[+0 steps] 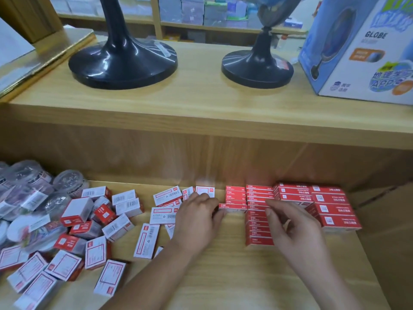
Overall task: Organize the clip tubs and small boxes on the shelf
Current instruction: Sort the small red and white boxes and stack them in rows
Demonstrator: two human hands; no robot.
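Sorting was under way on the pale wooden shelf (223,276).
The left hand (196,218) gripped one small red cardboard box (233,207) by its end, just beside the tidy red rows (259,222); the right hand (295,227) curled at those rows, its hold impossible to tell. Next, I judged: seat this box flush, then fetch from the loose red-and-white boxes (76,211) and clear plastic clip tubs (69,180) heaped left. Above stood black globe stands (123,61).

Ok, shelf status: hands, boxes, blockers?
Left hand grips small red cardboard box at neat red rows. Right hand over rows, grip unclear. Loose white-and-red boxes and clear plastic clip tubs piled left.
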